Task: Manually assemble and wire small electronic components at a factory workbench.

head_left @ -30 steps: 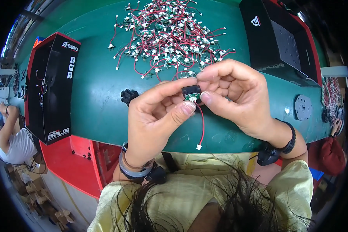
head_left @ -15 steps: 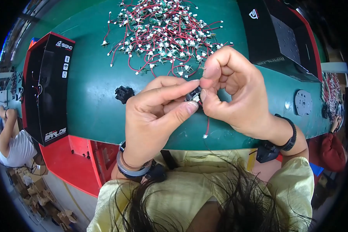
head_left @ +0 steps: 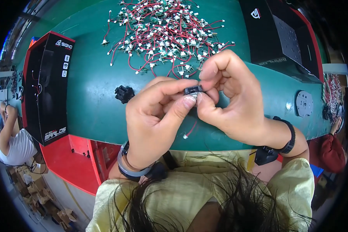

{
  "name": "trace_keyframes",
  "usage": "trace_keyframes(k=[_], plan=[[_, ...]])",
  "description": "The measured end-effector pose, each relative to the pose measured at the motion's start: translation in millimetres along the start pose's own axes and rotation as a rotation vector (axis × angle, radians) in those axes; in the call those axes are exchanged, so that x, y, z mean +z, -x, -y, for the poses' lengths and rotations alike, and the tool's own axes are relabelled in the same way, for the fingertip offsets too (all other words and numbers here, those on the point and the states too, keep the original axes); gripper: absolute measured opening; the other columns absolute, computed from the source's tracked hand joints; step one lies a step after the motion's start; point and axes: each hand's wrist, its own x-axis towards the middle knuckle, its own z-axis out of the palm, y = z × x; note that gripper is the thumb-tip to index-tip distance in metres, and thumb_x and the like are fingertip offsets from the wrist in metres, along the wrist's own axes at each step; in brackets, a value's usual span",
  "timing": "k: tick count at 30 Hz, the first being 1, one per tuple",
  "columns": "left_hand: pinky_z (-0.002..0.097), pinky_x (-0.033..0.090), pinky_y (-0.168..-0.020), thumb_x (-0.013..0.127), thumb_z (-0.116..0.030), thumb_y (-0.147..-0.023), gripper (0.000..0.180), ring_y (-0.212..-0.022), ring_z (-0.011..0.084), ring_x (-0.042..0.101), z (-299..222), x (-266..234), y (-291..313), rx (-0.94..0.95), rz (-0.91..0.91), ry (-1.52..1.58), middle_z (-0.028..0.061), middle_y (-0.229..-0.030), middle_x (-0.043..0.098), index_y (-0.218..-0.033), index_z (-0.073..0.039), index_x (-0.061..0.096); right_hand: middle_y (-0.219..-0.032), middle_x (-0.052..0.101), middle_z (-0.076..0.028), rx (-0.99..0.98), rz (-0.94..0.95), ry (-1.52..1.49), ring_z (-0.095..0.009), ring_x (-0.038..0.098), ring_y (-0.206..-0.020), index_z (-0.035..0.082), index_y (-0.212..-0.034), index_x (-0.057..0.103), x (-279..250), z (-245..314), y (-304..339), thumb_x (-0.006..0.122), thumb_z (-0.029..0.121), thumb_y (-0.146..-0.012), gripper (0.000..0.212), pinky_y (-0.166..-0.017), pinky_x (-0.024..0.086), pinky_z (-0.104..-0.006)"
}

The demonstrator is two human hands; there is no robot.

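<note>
In front of me, above the table's near part, both hands meet at a small black plastic housing (head_left: 193, 90) with a whitish piece along its near side. My left hand (head_left: 152, 110) is closed, thumb and fingertips pinching the housing from the left. The thumb and curled fingers of my right hand (head_left: 234, 92) are closed on its right end and hide part of it. Below the fingers hangs a thin red wire with a small white connector (head_left: 186, 136). A small heap of black plastic parts (head_left: 124, 94) lies left of my left hand.
Beyond my hands a large pile of red-wired connectors (head_left: 166, 34) covers the green table (head_left: 92, 112). Black boxes stand at left (head_left: 48, 89) and far right (head_left: 274, 38). A grey perforated disc (head_left: 304, 103) lies at right. Other people sit at both sides.
The black housing has turned between my fingers and now lies nearly level. The dangling connector has swung left. My right thumb has shifted slightly left against the housing.
</note>
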Motion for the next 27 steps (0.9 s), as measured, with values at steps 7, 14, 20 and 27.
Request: trace_keyframes(k=[7,14,20,27], plan=[[0.0197,0.046,-0.071,0.057,0.005,-0.079,0.019,-0.082,0.0100,0.056,-7,8,0,0.009,-0.078,0.091,0.0052,-0.089,0.054,-0.098,0.005,0.058,-0.085,0.044,-0.001,0.003,-0.085,-0.283,-0.004,0.045,-0.073,0.003,-0.103,0.040,7,3,3,0.054,-0.010,-0.072,0.036,-0.061,0.039,-0.0166],[0.0201,0.046,-0.073,0.058,0.007,-0.078,0.025,-0.085,0.0112,0.056,-1,1,-1,0.103,-0.132,-0.028,0.0084,-0.097,0.056,-0.103,0.005,0.053,-0.087,0.050,-0.003,-0.046,-0.060,-0.226,-0.011,0.054,-0.077,0.006,-0.117,0.036,11,-1,10,0.056,-0.007,-0.073,0.050,-0.066,0.045,-0.0232],[0.0216,0.049,-0.070,0.061,0.007,-0.075,0.017,-0.080,0.0119,0.059,-2,7,3,0.132,-0.243,-0.030,0.0090,-0.092,0.058,-0.092,0.005,0.058,-0.105,0.053,-0.016,-0.501,-0.046,0.318,-0.018,0.057,-0.092,-0.002,-0.123,0.027,-10,1,-3,0.058,-0.009,-0.073,0.059,-0.077,0.045,-0.0289],[0.0235,0.049,-0.063,0.066,0.004,-0.070,0.020,-0.072,0.0150,0.060,7,1,-1,0.331,-0.215,-0.322,0.0111,-0.087,0.059,-0.089,0.003,0.060,-0.095,0.059,-0.015,-0.689,-0.093,0.557,-0.018,0.063,-0.078,-0.007,-0.115,0.037,-8,1,-7,0.065,-0.006,-0.070,0.053,-0.073,0.050,-0.0279]])
